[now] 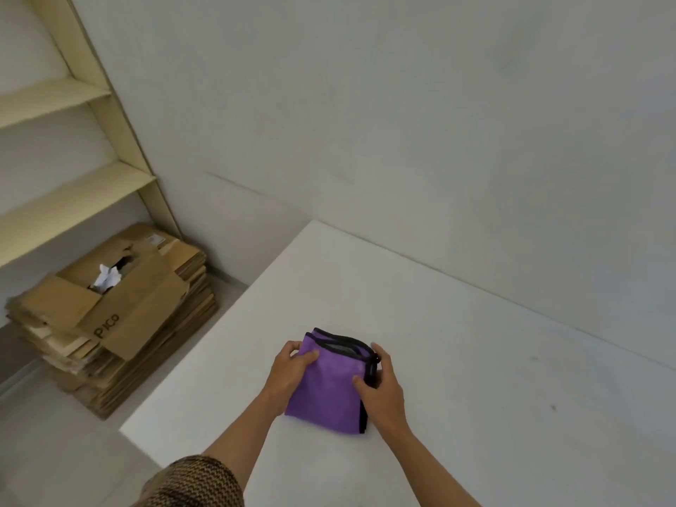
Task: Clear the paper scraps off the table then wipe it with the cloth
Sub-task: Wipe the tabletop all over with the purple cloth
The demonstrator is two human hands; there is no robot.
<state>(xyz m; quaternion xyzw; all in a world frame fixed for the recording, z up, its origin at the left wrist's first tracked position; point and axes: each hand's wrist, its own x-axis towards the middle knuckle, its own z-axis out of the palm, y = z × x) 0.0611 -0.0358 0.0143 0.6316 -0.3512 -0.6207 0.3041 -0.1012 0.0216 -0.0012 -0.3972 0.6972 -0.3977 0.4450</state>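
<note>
A folded purple cloth (329,389) with black edging lies flat on the white table (475,360) near its front left part. My left hand (289,375) grips the cloth's left edge, thumb on top. My right hand (380,389) holds its right edge, fingers curled over the black trim. Crumpled white paper scraps (106,279) sit in an open cardboard box (120,305) on the floor to the left. No scraps show on the table.
The box rests on a stack of flattened cardboard (109,360) beside cream shelves (73,177). A grey wall (402,122) runs behind the table. The table's left edge (205,353) drops to the floor.
</note>
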